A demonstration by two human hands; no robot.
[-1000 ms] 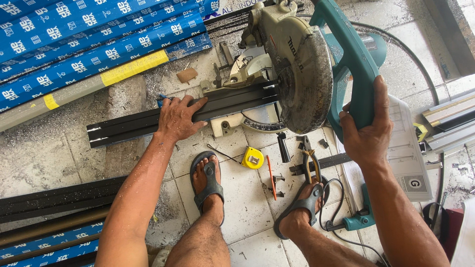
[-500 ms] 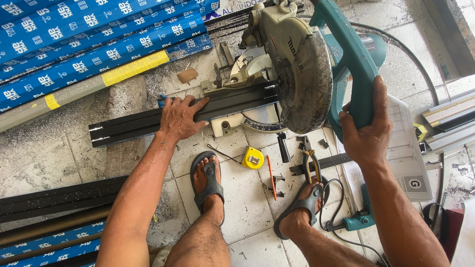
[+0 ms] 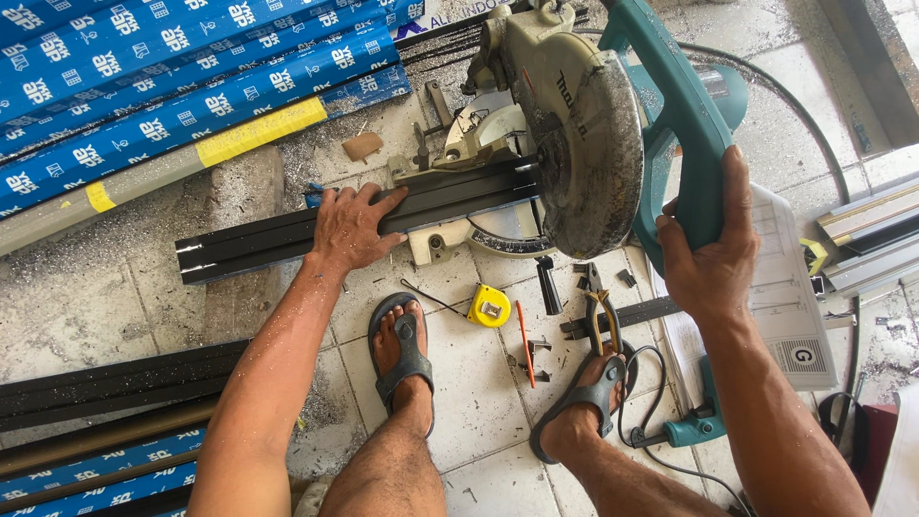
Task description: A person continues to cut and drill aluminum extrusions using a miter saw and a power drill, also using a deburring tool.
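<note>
Black profile (image 3: 258, 241), end hidden under saw (image 3: 584, 134), pinned by flat left hand (image 3: 349, 230); right hand (image 3: 708, 254) grips handle (image 3: 684, 124).

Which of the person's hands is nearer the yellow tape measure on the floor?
Left. The left hand presses the black profile just up-left of the yellow tape measure; the right hand grips the saw handle, farther off.

A long black metal profile (image 3: 287, 235), grooved along its length, lies flat across the base of a miter saw (image 3: 574, 134), its left end jutting out over the tiled floor, its right end hidden under the blade guard. The saw has a grey, dust-speckled round guard and a teal handle, its head tilted down over the profile.
</note>
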